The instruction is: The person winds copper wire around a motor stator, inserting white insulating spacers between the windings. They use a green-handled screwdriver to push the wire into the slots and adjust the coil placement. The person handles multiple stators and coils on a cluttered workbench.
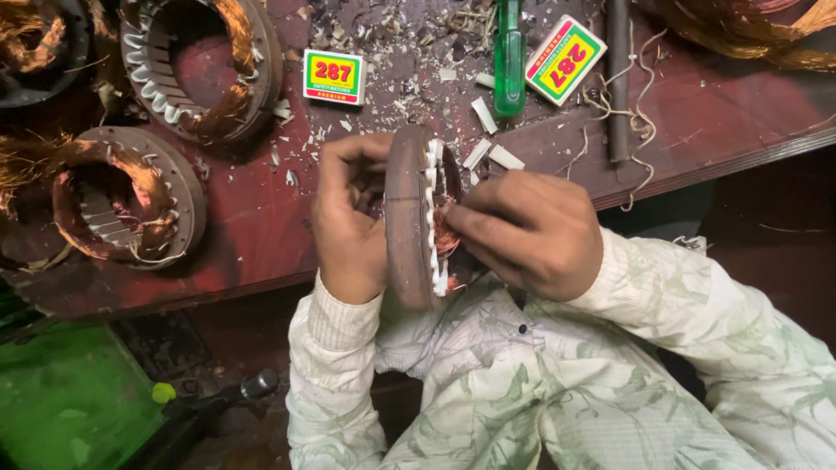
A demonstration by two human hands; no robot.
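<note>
My pale leaf-patterned shirt sleeves [627, 348] fill the lower view, and just above them my hands hold a round brown metal stator ring with white slot liners [414, 218] on edge, over the near rim of the dark red wooden bench [261, 235]. My left hand [348, 226] is wrapped around the ring's outer side, fingers curled over the rim. My right hand [531, 231] has its fingers pressed together, pinching at the copper winding [446, 237] inside the ring. Farther back on the bench, to the left, lie two more stators with copper coils [131, 200] [205, 65]. Beyond the ring, among white scraps, rest two yellow-and-green matchboxes [334, 77] [566, 59], a green-handled screwdriver [509, 61] and a dark rod [618, 78].
</note>
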